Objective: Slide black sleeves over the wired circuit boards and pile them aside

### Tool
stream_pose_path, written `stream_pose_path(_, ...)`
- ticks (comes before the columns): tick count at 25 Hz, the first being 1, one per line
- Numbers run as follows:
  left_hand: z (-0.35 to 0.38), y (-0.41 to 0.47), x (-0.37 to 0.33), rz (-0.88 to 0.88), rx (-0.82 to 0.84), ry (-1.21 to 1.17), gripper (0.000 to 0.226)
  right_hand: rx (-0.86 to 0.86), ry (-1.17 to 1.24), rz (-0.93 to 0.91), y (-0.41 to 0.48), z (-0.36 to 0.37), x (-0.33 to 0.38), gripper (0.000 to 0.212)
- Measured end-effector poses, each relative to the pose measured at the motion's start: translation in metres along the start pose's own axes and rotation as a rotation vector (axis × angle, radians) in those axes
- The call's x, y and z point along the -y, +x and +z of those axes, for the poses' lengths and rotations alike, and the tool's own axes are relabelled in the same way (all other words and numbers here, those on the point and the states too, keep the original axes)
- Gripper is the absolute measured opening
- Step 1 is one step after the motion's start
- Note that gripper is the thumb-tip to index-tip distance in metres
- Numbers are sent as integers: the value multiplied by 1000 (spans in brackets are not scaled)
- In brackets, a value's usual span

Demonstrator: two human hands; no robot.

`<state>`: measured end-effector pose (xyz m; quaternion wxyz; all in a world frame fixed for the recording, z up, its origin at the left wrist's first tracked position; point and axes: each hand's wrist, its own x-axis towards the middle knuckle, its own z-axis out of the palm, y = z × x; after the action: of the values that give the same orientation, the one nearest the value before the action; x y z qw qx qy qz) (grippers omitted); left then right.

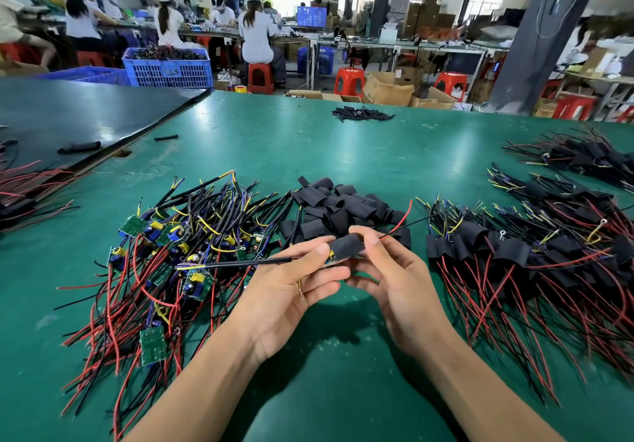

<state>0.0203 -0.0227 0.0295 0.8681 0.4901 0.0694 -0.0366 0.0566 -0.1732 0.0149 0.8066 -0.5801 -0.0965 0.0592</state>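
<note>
Black sleeve (346,246) covers most of a board (330,257), one corner showing, held above the mat (308,139); left hand (295,290) pinches its wired end, right hand (394,280) pinches the sleeve; sleeved pile (531,263) lies right, bare pile (178,246) left; roughly half seems done.

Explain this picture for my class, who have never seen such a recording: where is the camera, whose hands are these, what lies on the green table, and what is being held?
No machine here: the single picture comes from a camera worn on a person's head, looking down at their own bare hands. The left hand pinches a wired circuit board while the right hand holds a black sleeve partly over it. On the green table lie a pile of bare boards at left, loose sleeves in the middle, and sleeved boards at right.
</note>
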Motion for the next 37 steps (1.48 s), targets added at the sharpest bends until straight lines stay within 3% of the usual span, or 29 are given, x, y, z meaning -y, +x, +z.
stream_pose_path(10, 0, 1, 5, 131, -71, 1, 23, 46, 88, 61, -4, 4, -3, 26)
stream_pose_path(18, -3, 5, 0, -3, 3, -158, 20, 59, 80, 2, 1, -1, 3, 33)
stream_pose_path(27, -7, 4, 3, 70, -2, -73, 18, 65, 27, -22, -1, -3, -4, 23)
stream_pose_path(31, -6, 5, 7, 124, -17, -39, 14, 66, 23, -19, -2, 1, -7, 29)
stream_pose_path(37, -7, 6, 4, 79, -44, -25, 21, 7, 48, -7, 1, -3, -6, 23)
